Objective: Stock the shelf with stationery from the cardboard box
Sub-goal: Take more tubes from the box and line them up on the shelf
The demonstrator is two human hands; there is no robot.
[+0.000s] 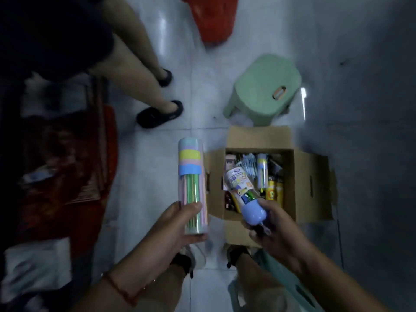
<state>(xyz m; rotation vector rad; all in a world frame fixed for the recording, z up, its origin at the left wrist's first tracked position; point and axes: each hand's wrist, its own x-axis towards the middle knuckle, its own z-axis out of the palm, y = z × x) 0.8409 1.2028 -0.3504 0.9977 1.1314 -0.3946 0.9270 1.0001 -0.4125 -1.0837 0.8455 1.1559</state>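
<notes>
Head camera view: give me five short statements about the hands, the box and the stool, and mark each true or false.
1. The left hand holds a clear tube of pastel sticks. True.
2. The right hand is empty. False: it grips a bottle with a blue cap.
3. The cardboard box is closed. False: its flaps are open and stationery shows inside.
4. A green stool stands beyond the box. True.
5. The stool lies inside the box. False: it stands on the floor.

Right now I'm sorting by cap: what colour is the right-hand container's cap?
Light blue cap, clearest in the head view.
</notes>
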